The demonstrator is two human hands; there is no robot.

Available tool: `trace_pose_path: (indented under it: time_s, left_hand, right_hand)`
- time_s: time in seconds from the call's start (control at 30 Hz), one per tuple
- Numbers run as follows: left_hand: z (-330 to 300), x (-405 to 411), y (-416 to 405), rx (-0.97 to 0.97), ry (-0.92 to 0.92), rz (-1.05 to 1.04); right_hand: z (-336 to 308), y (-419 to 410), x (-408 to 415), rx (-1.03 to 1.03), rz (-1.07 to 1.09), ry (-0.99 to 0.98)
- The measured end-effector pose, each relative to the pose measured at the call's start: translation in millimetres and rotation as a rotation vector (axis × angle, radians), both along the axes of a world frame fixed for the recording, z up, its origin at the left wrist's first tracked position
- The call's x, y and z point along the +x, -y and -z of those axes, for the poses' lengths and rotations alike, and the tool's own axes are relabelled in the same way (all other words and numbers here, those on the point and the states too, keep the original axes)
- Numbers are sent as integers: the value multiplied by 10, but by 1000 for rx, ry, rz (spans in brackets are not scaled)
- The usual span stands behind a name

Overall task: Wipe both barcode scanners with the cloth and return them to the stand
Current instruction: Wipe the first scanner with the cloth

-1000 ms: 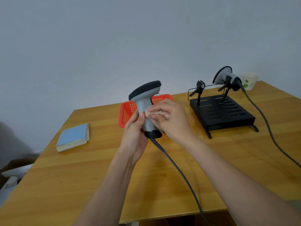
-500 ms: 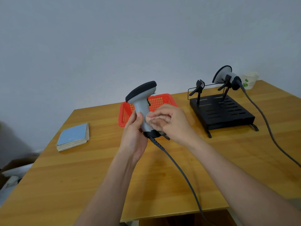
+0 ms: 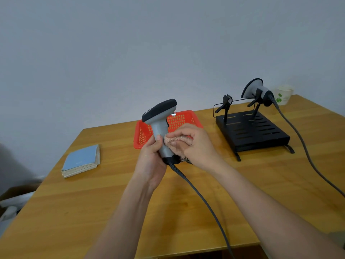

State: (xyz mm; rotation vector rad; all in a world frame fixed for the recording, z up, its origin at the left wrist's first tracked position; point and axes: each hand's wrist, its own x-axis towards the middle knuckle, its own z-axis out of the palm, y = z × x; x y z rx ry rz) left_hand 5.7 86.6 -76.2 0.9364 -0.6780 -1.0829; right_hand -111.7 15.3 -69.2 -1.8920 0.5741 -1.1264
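Observation:
My left hand [image 3: 152, 157] grips the grey handle of a barcode scanner [image 3: 160, 118] with a black head, held upright above the table. Beside it, my right hand [image 3: 196, 146] holds a pinkish cloth [image 3: 177, 141] bunched against the handle's right side. The scanner's grey cable [image 3: 205, 204] runs down toward the table's front edge. A second scanner [image 3: 256, 90] sits in the right cradle of the black stand [image 3: 252, 131]. The stand's left cradle [image 3: 225, 103] is empty.
A red plastic basket [image 3: 186, 118] stands behind my hands. A stack of blue-covered booklets [image 3: 82, 160] lies at the left of the wooden table [image 3: 93, 212]. A paper cup [image 3: 284, 94] sits at the back right. The second scanner's cable [image 3: 306, 152] trails off the right edge.
The scanner has tilted and shifted slightly left in my left hand. My right hand with the cloth has slid along the handle.

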Motion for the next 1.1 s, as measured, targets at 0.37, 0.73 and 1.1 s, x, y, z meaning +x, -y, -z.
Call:
trace_pose_path:
  time_s: [0.37, 0.73, 1.1]
  left_hand:
    - [-54, -25, 36, 30, 62, 1]
    - [53, 22, 70, 141, -68, -46]
    - [33, -38, 41, 18, 89, 11]
  right_hand:
    - [-53, -32, -19, -31, 110, 105]
    - [65, -31, -90, -24, -84, -137]
    - [-64, 75, -63, 19, 166, 98]
